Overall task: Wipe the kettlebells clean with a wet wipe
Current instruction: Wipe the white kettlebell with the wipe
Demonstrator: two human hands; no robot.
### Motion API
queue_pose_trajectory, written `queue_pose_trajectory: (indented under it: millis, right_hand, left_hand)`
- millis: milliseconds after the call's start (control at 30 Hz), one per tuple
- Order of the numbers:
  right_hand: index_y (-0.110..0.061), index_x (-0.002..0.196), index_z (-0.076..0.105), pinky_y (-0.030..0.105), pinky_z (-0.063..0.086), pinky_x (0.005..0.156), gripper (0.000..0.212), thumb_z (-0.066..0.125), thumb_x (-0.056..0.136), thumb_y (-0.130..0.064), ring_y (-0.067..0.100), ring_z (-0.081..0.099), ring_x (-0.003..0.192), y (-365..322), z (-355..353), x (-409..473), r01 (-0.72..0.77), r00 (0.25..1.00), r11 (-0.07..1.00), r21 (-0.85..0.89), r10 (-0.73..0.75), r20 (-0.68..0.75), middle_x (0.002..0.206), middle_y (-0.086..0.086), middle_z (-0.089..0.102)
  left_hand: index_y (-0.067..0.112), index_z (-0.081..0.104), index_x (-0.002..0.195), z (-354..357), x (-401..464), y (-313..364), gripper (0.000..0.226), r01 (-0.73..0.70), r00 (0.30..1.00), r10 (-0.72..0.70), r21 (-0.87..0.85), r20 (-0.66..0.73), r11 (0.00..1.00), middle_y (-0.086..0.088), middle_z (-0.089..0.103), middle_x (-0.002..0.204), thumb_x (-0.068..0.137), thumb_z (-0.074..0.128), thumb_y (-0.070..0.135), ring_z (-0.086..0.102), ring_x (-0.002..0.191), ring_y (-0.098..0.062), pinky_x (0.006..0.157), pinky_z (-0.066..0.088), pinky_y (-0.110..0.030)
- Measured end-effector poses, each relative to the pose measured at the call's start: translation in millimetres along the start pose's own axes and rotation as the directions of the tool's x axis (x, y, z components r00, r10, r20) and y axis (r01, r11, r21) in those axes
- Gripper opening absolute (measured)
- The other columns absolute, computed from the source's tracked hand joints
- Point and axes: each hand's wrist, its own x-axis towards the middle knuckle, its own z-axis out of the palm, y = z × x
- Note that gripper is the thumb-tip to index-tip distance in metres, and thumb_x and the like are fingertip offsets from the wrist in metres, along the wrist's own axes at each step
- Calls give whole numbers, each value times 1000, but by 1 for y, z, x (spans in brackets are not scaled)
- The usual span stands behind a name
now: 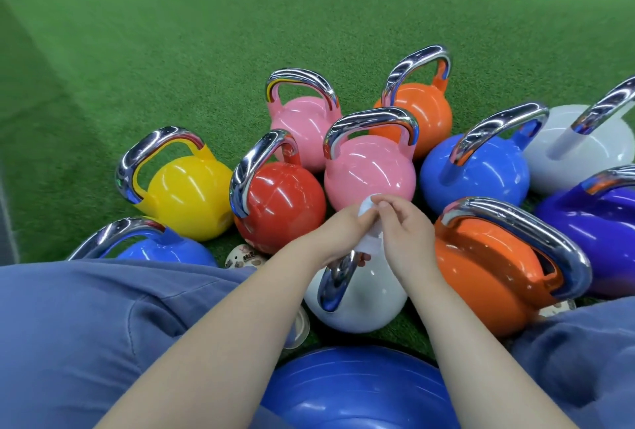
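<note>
Head view, lower centre: left hand (338, 229) and right hand (403, 233) both pinch the white wet wipe (369, 243) above the white kettlebell (360, 294). Wipe apparently being readied; next, press it onto the kettlebell's handle or body.

Head-worn view, steeply downward, close over hands (374, 233) and kettlebells (369, 171)
</note>
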Motion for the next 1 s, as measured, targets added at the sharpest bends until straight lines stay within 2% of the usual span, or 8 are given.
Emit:
queue_pose_trajectory:
  millis: [133,267,333,433,500,733,867,1000]
  right_hand:
    - [-11,84,69,16,34,73,25,45,90,-14,15,49,89,-1,5,-13,112,991,990,-89,-117,-61,85,-3,64]
    - [-1,67,58,29,34,68,39,38,79,-32,22,47,75,0,17,-26,222,970,963,-150,-234,-66,63,-3,51]
    - [0,66,58,30,35,68,43,34,78,-34,23,48,75,3,19,-27,255,960,955,-149,-269,-80,66,6,56]
    - [-2,71,64,22,32,69,44,34,78,-34,21,49,76,7,15,-23,253,957,958,-132,-268,-109,73,6,63]
    - [-6,77,66,18,30,70,43,35,79,-35,16,48,79,9,11,-19,220,967,968,-118,-232,-105,78,1,64]
    - [-11,94,71,7,33,82,34,40,82,-20,9,52,95,18,7,-8,147,980,987,-70,-155,-128,92,-12,60]
    - [-16,113,66,22,37,95,41,37,86,-28,12,52,112,24,3,3,32,999,999,-19,-33,-43,115,-7,63]
    - [-17,122,60,18,35,91,33,37,98,-15,9,50,113,27,-4,11,-46,999,998,39,45,16,122,-5,59]
  left_hand:
    - [8,60,98,3,-19,-13,40,20,999,-19,40,-35,999,-8,66,76,94,38,41,62,62,-19,59,53,-31]
    - [4,47,107,6,-40,-22,39,38,992,-2,278,-127,960,-11,61,102,90,41,39,55,90,-22,89,46,-42]
    - [1,44,110,7,-41,-21,39,48,987,9,346,-160,937,-12,59,99,85,41,31,52,84,-21,78,46,-39]
    - [-2,38,115,10,-31,-11,27,51,972,110,638,-209,769,-13,60,97,93,41,14,59,88,-28,48,26,-22]
    - [-3,36,118,12,-24,-4,29,72,966,125,700,-226,711,-13,61,96,93,43,12,61,93,-28,45,24,-22]
    - [1,40,126,13,1,22,35,188,962,-6,645,-274,740,-18,55,122,97,37,21,53,111,-33,89,42,-37]
    - [-1,47,124,12,22,36,33,224,962,-82,581,-260,782,-19,54,125,96,40,15,52,115,-34,91,42,-37]
    - [-5,49,121,11,46,46,30,198,980,-165,577,-109,793,-19,55,122,94,41,7,54,108,-31,80,41,-31]
